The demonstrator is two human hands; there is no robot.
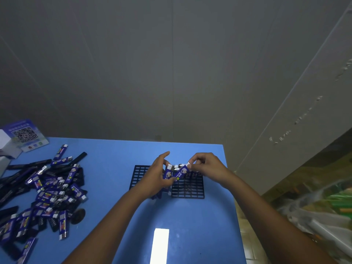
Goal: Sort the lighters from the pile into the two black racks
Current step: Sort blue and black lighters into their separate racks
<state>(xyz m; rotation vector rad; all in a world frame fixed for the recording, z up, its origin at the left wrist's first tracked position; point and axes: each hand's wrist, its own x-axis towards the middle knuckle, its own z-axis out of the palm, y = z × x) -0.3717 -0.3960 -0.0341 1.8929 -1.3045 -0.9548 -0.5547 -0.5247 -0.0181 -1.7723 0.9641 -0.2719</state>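
Your left hand curls round a bunch of lighters, forefinger lifted; your right hand pinches the white cap of one lighter over the right rack. They look light, rigid and slick: grip the flat sides. The pile lies left, well apart.

2 bare forearms, no sleeves, each hand ungloved

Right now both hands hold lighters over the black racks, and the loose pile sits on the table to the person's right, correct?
Not quite. The head view shows the pile to the person's left on the blue table. Left hand and right hand do hold lighters over the racks.
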